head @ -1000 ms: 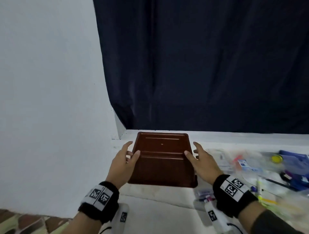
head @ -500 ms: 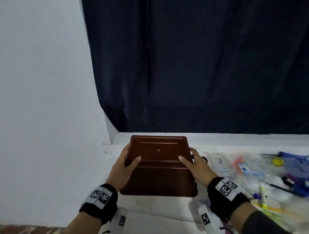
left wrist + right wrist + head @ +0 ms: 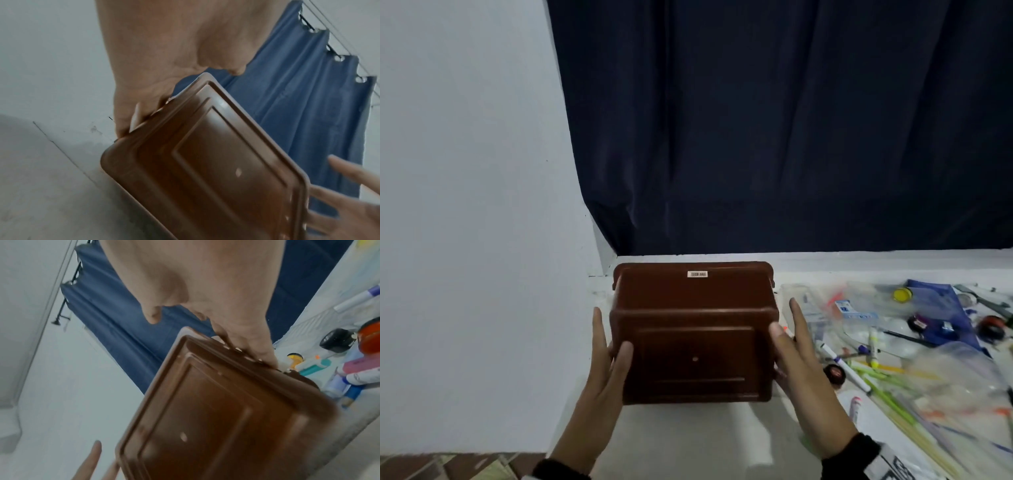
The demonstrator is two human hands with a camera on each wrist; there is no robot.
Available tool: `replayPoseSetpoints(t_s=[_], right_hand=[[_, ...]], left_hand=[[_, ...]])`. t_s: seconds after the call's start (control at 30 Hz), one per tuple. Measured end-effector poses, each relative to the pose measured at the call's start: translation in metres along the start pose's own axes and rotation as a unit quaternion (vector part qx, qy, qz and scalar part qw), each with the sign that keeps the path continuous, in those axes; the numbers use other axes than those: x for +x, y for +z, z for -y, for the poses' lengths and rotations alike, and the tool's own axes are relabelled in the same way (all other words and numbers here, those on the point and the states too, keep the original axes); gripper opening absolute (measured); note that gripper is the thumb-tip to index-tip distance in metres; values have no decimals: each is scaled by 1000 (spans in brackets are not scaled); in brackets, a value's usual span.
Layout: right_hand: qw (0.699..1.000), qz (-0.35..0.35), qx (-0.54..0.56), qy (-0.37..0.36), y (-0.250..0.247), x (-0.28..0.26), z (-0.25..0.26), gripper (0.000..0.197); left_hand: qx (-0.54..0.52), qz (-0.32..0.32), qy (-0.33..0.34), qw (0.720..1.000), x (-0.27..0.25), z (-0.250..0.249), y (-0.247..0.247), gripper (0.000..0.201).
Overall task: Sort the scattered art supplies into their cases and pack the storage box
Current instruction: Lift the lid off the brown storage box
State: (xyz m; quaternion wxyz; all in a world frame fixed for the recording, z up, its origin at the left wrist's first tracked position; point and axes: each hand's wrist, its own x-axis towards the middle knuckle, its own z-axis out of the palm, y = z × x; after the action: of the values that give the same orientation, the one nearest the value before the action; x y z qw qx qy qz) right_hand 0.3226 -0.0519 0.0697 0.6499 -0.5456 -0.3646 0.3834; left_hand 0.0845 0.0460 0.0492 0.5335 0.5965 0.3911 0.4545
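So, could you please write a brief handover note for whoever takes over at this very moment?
Left hand and right hand both hold the brown storage box by its sides, tilted, its panelled face toward the wearer; the opening is not in view.
Markers and clear pouches lie scattered on the table to the right of the box.
Done: nothing visibly sorted.
Left: sort the supplies into cases, pack the box.

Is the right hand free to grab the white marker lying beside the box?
Probably not yet: the right hand holds the brown box together with the left hand. The white marker lies uncovered just beside it, so once the box is down, likely yes.
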Motion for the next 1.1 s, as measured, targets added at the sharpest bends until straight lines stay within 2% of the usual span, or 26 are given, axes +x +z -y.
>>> replayPoseSetpoints(t_s=[0.13,0.2,0.3,0.4,0.47,0.53,0.6,0.67,0.73,0.77,0.8,0.83,0.87,0.9,1.0,1.07,1.1], right_hand=[[1000,4,15,12,0,-26,7,44],[1000,-8,15,14,0,-36,6,39],[999,-34,-15,3,-2,-49,-3,47],[998,-65,-1,2,-6,-66,-5,65],[996,-79,44,13,-10,-77,-7,70],[991,-72,98,48,-15,-91,-5,55],[982,-61,145,104,-21,-103,-1,28],[975,-71,162,133,-29,-115,-3,25],[980,-82,122,137,-33,-125,-5,23],[983,-86,93,132,-35,-129,-10,23],[986,-96,57,121,-37,-134,-16,24],[989,-102,7,104,-39,-140,-22,27],[989,-108,-51,88,-40,-145,-26,31],[985,-109,-110,70,-40,-149,-30,34],[955,-75,-287,-27,-41,-151,-38,47],[940,-45,-331,-72,-43,-146,-41,50],[940,-34,-332,-70,-44,-146,-41,51]], left_hand=[[-33,-10,-8,999,-27,-9,-4,52],[-47,-12,-20,999,-38,-11,-2,45],[-52,-11,-30,998,-53,-10,-4,52],[-69,-31,-43,996,-69,-9,-15,74],[-85,-22,-57,995,-81,-10,-24,86],[-110,-6,-73,991,-94,-9,-36,88],[-136,13,-77,988,-107,-6,-46,73],[-160,10,-93,983,-120,-5,-51,54],[-176,-15,-124,977,-128,0,-56,39],[-177,-25,-135,975,-134,3,-58,44],[-170,-10,-136,976,-141,4,-60,58],[-153,6,-133,979,-149,8,-63,58],[-114,11,-118,986,-158,9,-63,44],[-65,16,-99,993,-166,9,-64,43],[66,47,-41,996,-182,12,-64,56],[130,57,-1,990,-179,11,-64,54],[164,54,11,985,-179,13,-67,53]])
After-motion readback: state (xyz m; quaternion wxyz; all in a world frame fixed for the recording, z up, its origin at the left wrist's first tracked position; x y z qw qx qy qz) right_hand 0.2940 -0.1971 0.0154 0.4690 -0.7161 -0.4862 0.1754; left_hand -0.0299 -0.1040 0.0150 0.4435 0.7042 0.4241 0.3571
